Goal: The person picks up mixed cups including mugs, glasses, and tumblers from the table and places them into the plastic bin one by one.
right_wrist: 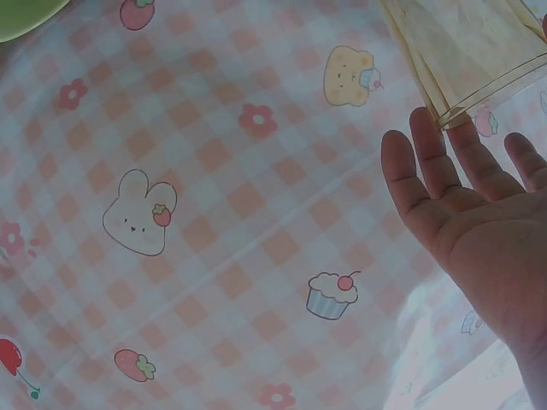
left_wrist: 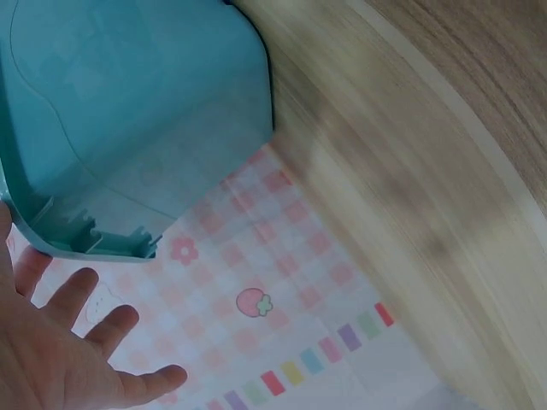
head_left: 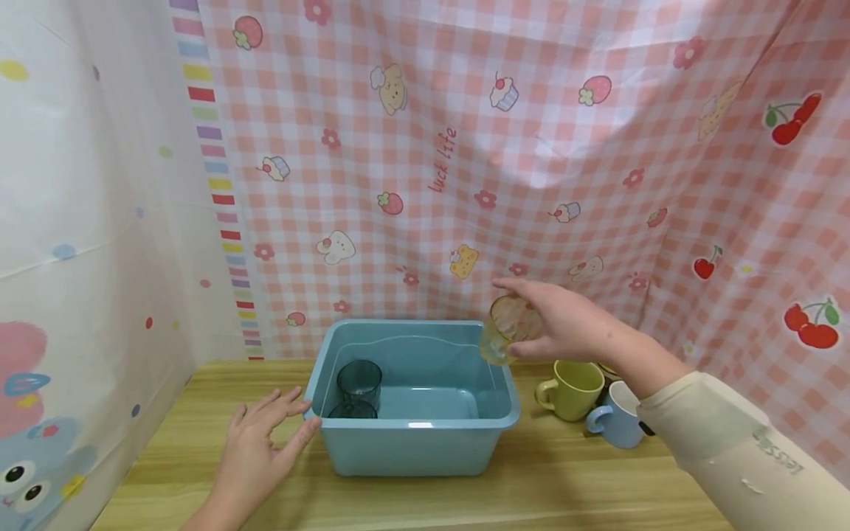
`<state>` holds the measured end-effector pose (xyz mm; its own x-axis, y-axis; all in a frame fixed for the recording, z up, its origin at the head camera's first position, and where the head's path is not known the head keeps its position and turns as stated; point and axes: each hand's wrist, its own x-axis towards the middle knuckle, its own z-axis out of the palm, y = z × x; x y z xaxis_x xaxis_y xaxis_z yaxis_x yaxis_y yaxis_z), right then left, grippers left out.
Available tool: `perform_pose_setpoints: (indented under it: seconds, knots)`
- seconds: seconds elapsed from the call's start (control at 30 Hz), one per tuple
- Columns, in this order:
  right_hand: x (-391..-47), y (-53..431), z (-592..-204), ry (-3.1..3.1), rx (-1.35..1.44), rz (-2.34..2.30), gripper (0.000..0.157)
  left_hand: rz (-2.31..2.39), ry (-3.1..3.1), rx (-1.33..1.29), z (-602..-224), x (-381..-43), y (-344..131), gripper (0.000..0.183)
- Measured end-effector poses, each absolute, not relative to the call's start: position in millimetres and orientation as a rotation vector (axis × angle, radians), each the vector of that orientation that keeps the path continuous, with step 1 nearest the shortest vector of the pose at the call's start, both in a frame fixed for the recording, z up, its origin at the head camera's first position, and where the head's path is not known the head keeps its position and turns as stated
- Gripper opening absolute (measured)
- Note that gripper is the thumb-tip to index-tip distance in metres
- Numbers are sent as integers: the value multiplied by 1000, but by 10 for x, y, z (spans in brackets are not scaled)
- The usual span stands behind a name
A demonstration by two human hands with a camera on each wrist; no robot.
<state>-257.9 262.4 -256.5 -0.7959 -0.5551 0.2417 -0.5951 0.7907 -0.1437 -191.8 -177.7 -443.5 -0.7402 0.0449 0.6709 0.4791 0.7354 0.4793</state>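
My right hand (head_left: 564, 321) grips a clear amber drinking glass (head_left: 499, 332) by its side, above the right rim of a blue plastic tub (head_left: 412, 450). In the right wrist view the same glass (right_wrist: 479, 55) shows at the top right, above the fingers. Two dark tinted glasses, one a dark glass (head_left: 360, 380) standing at the back and the other a dark glass (head_left: 354, 410) partly hidden by the front wall, are in the tub's left end. My left hand (head_left: 262, 442) is at the tub's left rim, fingers spread and relaxed, fingertips at the edge.
Right of the tub stand a yellow-green mug (head_left: 578, 391) and a light blue mug (head_left: 623, 417), with something dark partly hidden behind them. The wooden table (head_left: 531, 487) lies beneath. A pink checked cloth (head_left: 432, 147) hangs behind and a white patterned cloth (head_left: 86, 221) hangs at left.
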Motion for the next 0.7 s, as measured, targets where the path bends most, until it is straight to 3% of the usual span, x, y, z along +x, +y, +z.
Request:
perform_pose_setpoints:
  seconds: [0.7]
  knots:
    - [-2566,2521,-2666,-2829,908,338,97,-892,-2314,-371,-4443,-1905,-1771,28]
